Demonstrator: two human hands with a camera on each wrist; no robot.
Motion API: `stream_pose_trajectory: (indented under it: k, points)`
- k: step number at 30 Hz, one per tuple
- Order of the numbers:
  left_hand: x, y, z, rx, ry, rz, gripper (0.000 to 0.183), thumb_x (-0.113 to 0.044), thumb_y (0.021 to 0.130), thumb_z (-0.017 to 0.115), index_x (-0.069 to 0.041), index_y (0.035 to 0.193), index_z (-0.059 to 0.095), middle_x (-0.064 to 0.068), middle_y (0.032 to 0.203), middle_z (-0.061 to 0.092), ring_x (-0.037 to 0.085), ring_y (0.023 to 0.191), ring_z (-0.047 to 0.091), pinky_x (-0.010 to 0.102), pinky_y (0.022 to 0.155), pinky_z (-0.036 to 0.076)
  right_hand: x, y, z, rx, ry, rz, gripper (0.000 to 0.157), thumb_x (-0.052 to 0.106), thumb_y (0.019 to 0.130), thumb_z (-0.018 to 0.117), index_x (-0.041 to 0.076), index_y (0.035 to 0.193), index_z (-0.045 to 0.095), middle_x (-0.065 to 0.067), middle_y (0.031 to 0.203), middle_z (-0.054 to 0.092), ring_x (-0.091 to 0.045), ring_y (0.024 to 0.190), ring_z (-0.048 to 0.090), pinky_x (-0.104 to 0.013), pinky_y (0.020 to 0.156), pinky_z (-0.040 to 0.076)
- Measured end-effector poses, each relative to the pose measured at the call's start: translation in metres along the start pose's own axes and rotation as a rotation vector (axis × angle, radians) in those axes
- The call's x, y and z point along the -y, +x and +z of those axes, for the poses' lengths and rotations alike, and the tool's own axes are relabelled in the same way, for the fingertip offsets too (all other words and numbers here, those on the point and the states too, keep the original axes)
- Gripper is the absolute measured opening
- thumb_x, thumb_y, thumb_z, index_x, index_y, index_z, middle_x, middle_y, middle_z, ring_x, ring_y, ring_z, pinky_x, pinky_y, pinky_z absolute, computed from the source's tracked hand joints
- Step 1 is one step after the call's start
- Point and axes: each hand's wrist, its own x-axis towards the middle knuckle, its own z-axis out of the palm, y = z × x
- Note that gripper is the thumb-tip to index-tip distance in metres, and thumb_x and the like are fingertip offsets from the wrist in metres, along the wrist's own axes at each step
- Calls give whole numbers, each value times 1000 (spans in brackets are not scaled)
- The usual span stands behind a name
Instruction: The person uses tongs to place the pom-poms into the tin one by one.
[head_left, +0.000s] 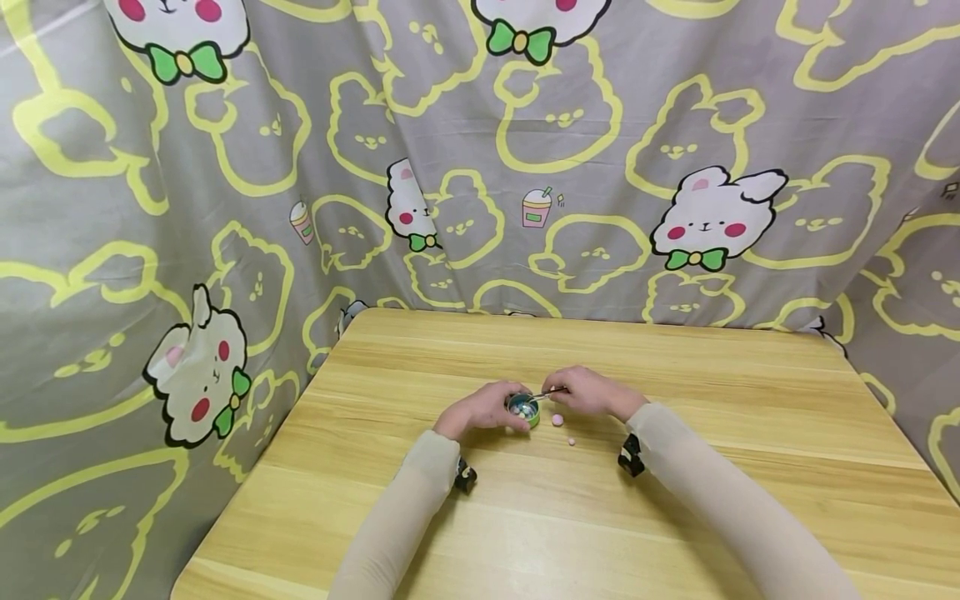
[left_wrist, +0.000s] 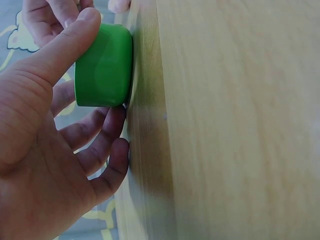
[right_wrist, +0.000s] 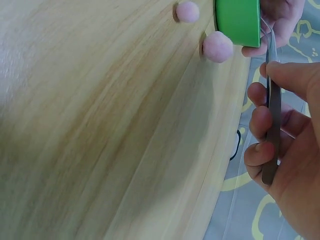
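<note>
A small green container (head_left: 533, 422) stands on the table, with bits of pale and bluish stuff inside that are too small to make out. My left hand (head_left: 489, 407) holds it from the left, thumb on the near side in the left wrist view, where its green wall (left_wrist: 102, 70) shows. In my right hand (head_left: 592, 393) are metal tweezers (right_wrist: 273, 115), pinched between thumb and fingers. Their bent tips reach over the container's rim; whether they grip anything is hidden. Close by the container lies a pink pom-pom (right_wrist: 218, 47), with a smaller pink pom-pom (right_wrist: 187, 12) nearer me.
The wooden table (head_left: 525, 533) stretches out on all sides of the hands. Behind it and to both sides hangs a grey patterned curtain (head_left: 465, 125). A black wrist camera (head_left: 632, 456) sits below the right sleeve, and another dark one (head_left: 466, 477) by the left.
</note>
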Motion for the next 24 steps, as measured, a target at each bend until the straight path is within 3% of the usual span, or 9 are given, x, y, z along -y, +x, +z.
stream_pose_trajectory:
  k: [11,24]
  points:
    - [0,0,-1,6,-1,6,54,-32,78,79,-15,124,57,-4,108,60,11,98,55,27,86,43,5,-8,-8,-11,-8,27,16,11,95,57,10,106,68,0,101,66,-13,90,60,-35,77,49]
    - [0,0,1,7,-5,-4,59,-31,78,79,-14,129,54,-3,114,58,11,101,54,27,89,42,5,-39,-14,-14,-79,-12,13,12,93,59,12,102,68,3,95,63,-10,85,58,-33,73,49]
